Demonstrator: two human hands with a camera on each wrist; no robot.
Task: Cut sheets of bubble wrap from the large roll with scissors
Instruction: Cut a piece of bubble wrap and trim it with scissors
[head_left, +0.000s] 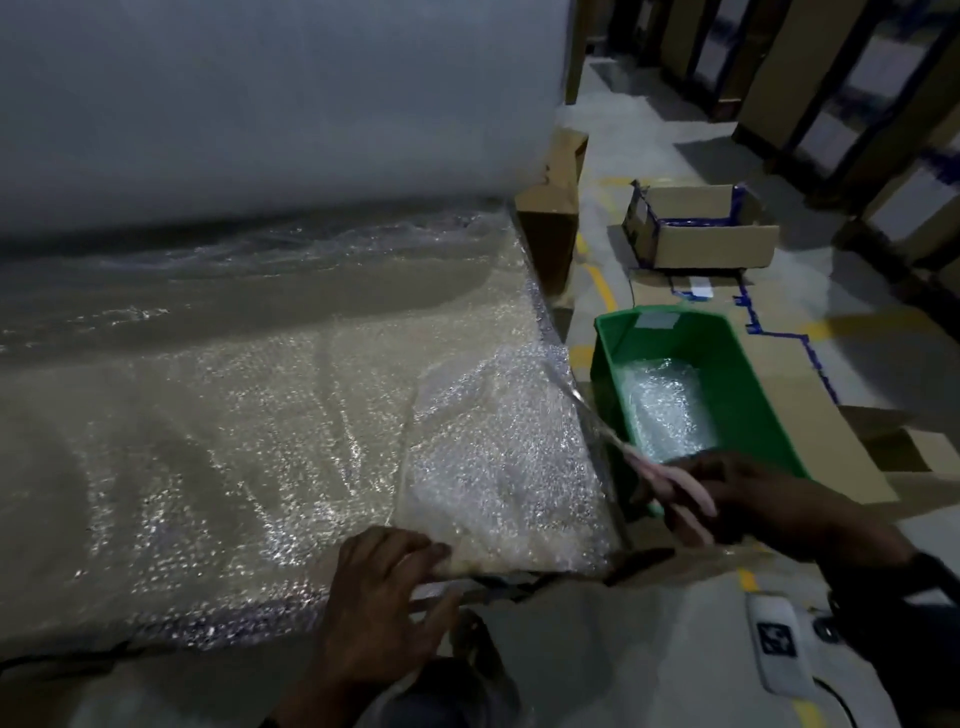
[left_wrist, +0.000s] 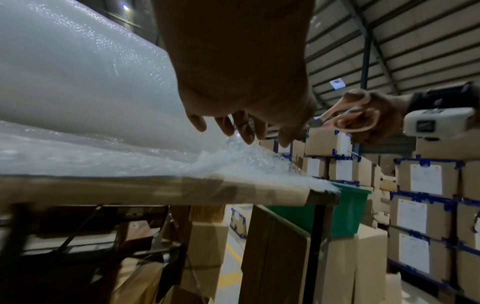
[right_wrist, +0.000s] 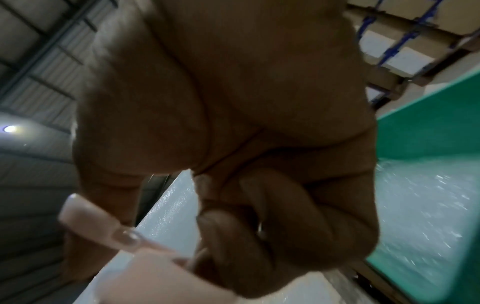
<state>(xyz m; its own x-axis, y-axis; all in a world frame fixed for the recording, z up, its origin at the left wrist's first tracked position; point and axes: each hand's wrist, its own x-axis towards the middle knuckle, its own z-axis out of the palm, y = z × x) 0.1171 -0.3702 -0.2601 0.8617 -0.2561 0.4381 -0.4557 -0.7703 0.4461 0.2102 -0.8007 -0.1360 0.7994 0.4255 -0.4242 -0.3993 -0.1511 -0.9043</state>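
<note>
The large bubble wrap roll (head_left: 260, 104) lies across the back of the table, and its loose end (head_left: 234, 415) is spread toward me. A smaller sheet (head_left: 498, 467) lies on top at the front right corner. My left hand (head_left: 405, 577) rests its loosely straight fingertips on that sheet's near edge; the left wrist view shows the fingers (left_wrist: 244, 127) hanging down onto the wrap (left_wrist: 233, 160). Off the table's right side, my right hand (head_left: 737, 493) grips pink-handled scissors (head_left: 670, 483). Their blades (head_left: 592, 415) point up and left along the sheet's right edge.
A green bin (head_left: 727, 364) holding cut bubble wrap (head_left: 665, 410) stands just right of the table. Behind the bin sits an open cardboard box (head_left: 701, 234). Stacked cartons (left_wrist: 420, 205) line the right side. The table's front edge (left_wrist: 155, 191) runs under my left hand.
</note>
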